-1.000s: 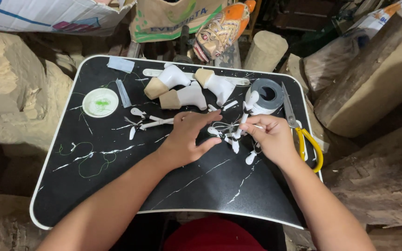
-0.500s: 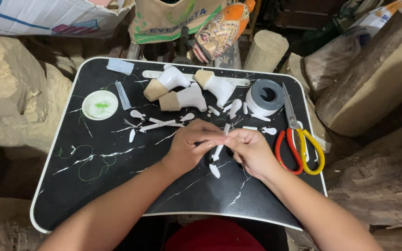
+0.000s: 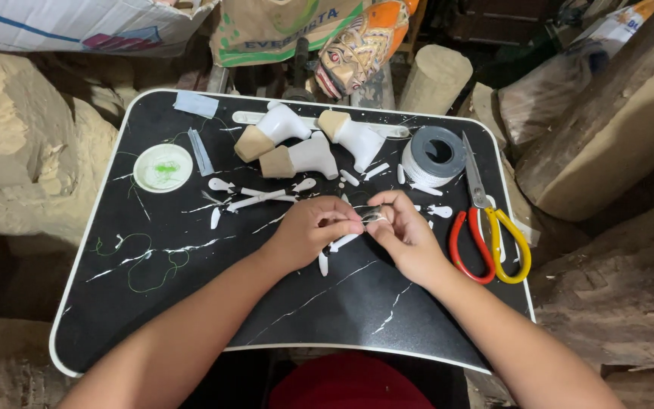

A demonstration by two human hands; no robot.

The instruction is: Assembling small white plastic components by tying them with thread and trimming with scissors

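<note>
My left hand (image 3: 313, 232) and my right hand (image 3: 406, 233) meet over the middle of a black marbled tray (image 3: 153, 303). Together their fingertips pinch a small pale piece (image 3: 372, 215) with thin threads hanging from it. Small white carved pieces (image 3: 257, 198) lie scattered just beyond my hands, and one (image 3: 324, 263) lies under my left wrist. Three white and tan carved figures (image 3: 302, 144) sit at the far side of the tray.
A grey tape roll (image 3: 434, 155) and scissors with red and yellow handles (image 3: 486, 227) lie at the right of the tray. A white dish with green residue (image 3: 163, 167) sits at left, green thread (image 3: 149, 257) below it. Wood blocks and rock surround the tray.
Both hands have drawn back from the right side toward the tray's middle and closed together on the small piece. The scissors, once partly covered by my right hand, now lie exposed.
</note>
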